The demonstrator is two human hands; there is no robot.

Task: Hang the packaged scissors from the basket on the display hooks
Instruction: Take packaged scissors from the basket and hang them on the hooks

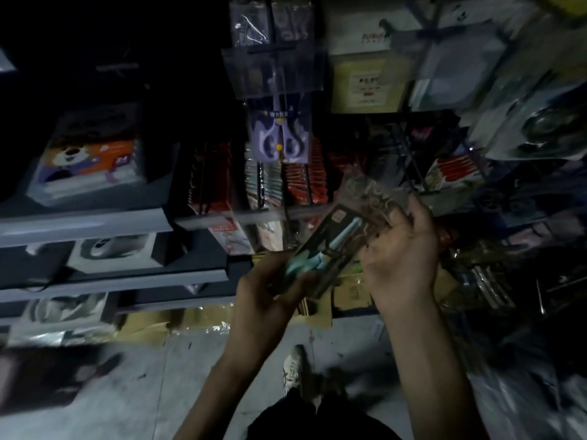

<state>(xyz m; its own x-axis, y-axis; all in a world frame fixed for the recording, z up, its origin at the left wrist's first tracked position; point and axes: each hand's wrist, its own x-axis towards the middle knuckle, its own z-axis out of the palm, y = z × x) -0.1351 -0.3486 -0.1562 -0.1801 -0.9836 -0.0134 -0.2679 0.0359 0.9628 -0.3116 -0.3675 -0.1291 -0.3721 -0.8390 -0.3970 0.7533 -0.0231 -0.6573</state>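
Two bare hands hold one packaged scissors between them, low in front of the display and tilted, its top end up to the right. The left hand grips the bottom end with thumb and fingers curled round the card. The right hand has its fingers curled over the top end, where the wrap looks crinkled and brownish. The pack is a dark card under clear plastic, with pale teal scissors lying along it, blades toward the right hand. A small light patch sits near the card's top, but any print on it is too blurred to read.

Little writing is legible anywhere. Above the hands hangs a purple scissors pack, lilac handles at the bottom and a line of yellow characters near the middle that I cannot make out. On the shelf to the left lies an orange and purple box with a cartoon bear and the number 24. A yellowish sign up to the right bears dark and red lines, unreadable. Red and white packs stand in rows behind the shelf lip. A pale shoe shows on the grey floor.
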